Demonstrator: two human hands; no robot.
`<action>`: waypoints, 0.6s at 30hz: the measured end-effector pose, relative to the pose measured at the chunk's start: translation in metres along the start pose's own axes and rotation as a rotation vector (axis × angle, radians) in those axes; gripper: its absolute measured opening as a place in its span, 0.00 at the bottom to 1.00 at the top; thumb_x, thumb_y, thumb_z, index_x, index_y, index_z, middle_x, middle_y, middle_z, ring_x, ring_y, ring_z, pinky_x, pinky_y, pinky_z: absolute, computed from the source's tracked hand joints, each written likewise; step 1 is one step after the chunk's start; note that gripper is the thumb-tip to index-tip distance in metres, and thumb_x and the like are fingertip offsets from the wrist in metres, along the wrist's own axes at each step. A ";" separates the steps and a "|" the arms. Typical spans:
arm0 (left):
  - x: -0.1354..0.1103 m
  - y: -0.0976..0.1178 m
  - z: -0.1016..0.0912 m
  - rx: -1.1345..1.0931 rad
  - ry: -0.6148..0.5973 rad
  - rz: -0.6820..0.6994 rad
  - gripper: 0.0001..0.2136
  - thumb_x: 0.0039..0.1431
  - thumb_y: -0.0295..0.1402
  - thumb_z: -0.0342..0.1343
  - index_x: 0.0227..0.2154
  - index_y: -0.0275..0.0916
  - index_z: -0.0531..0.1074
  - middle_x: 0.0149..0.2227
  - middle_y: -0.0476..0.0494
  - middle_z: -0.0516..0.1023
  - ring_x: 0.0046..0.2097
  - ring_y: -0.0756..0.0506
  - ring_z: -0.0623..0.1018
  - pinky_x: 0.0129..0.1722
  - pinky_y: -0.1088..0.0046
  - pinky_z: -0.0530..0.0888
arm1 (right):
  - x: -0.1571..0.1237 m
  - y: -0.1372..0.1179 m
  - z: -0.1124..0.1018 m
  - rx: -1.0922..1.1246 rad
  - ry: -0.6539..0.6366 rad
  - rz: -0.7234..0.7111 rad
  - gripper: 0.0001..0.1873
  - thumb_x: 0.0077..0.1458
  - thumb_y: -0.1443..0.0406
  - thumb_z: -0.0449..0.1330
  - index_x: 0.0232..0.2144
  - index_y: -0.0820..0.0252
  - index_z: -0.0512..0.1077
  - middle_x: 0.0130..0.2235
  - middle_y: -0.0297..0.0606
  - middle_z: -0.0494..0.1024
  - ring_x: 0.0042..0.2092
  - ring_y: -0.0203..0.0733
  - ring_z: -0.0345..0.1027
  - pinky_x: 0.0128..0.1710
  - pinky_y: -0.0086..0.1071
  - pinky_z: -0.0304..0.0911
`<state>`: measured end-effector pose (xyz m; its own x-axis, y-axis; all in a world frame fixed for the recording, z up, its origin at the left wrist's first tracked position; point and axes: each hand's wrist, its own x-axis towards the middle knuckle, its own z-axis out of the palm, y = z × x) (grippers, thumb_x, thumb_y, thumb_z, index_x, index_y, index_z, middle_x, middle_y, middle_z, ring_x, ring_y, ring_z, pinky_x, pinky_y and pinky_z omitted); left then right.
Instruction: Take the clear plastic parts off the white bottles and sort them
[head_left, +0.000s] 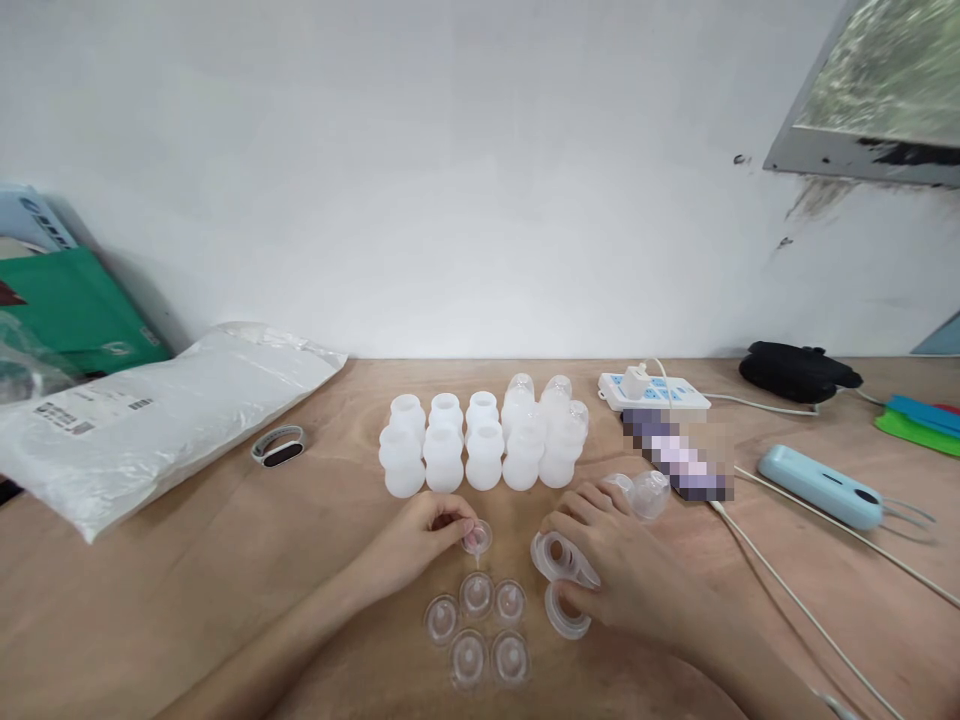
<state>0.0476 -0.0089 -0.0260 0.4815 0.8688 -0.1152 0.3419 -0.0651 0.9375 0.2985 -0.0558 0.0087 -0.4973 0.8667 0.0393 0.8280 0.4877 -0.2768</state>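
My left hand (424, 545) pinches a small clear nipple (478, 538) just above the wooden table (187, 590). Below it lie several more clear nipples (477, 594) in a loose cluster. My right hand (626, 560) rests on the table with fingers curled around a clear plastic ring (564, 556); a second ring (566, 612) lies under the thumb. A clear dome cap (649, 492) sits by the right fingertips. Behind both hands stand two rows of white translucent bottles (484, 440).
A white plastic bag (165, 410) and green folders (75, 310) fill the left side. A wristband (279, 446) lies near the bag. At right are a power strip (652, 392), cables (795, 590), a light blue device (821, 487) and a black object (799, 370).
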 end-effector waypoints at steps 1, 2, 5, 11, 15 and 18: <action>-0.001 0.000 -0.001 0.022 0.000 -0.008 0.12 0.58 0.39 0.56 0.29 0.36 0.78 0.31 0.44 0.81 0.36 0.43 0.77 0.39 0.69 0.71 | 0.000 0.000 0.000 0.004 -0.002 -0.003 0.09 0.49 0.67 0.69 0.34 0.56 0.74 0.42 0.39 0.75 0.49 0.53 0.65 0.53 0.49 0.56; -0.001 0.000 -0.002 0.045 0.002 -0.017 0.12 0.58 0.40 0.56 0.29 0.37 0.78 0.31 0.44 0.81 0.37 0.43 0.77 0.39 0.68 0.71 | -0.001 -0.001 0.000 0.005 -0.004 -0.005 0.10 0.49 0.67 0.69 0.34 0.56 0.74 0.41 0.38 0.75 0.49 0.53 0.65 0.53 0.49 0.56; -0.003 0.002 -0.004 0.108 0.026 -0.051 0.12 0.57 0.41 0.56 0.28 0.38 0.77 0.32 0.45 0.80 0.38 0.42 0.76 0.41 0.67 0.70 | -0.001 -0.002 -0.001 -0.006 -0.014 -0.006 0.09 0.49 0.67 0.69 0.34 0.57 0.73 0.42 0.39 0.75 0.49 0.53 0.64 0.54 0.49 0.55; -0.003 0.007 -0.008 0.159 0.047 -0.091 0.11 0.55 0.39 0.54 0.28 0.38 0.76 0.32 0.46 0.78 0.38 0.42 0.75 0.40 0.67 0.69 | -0.002 -0.004 -0.004 -0.003 -0.020 -0.038 0.11 0.49 0.64 0.70 0.35 0.57 0.73 0.42 0.39 0.74 0.49 0.53 0.64 0.55 0.51 0.54; -0.002 0.006 -0.011 0.132 -0.021 -0.090 0.09 0.52 0.36 0.54 0.25 0.38 0.75 0.27 0.48 0.77 0.33 0.45 0.75 0.36 0.70 0.69 | -0.004 -0.004 -0.004 0.021 -0.011 -0.058 0.11 0.50 0.63 0.70 0.34 0.58 0.73 0.42 0.39 0.74 0.48 0.52 0.64 0.54 0.51 0.55; -0.002 0.003 -0.015 0.117 -0.054 -0.103 0.07 0.50 0.35 0.54 0.26 0.37 0.74 0.26 0.48 0.77 0.31 0.46 0.75 0.32 0.72 0.69 | -0.004 -0.004 -0.004 0.060 0.029 -0.061 0.12 0.50 0.63 0.71 0.35 0.57 0.73 0.42 0.38 0.74 0.48 0.52 0.64 0.54 0.51 0.54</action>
<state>0.0358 -0.0033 -0.0183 0.4803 0.8466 -0.2292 0.4819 -0.0364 0.8754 0.2983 -0.0605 0.0132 -0.5382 0.8385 0.0854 0.7788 0.5335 -0.3300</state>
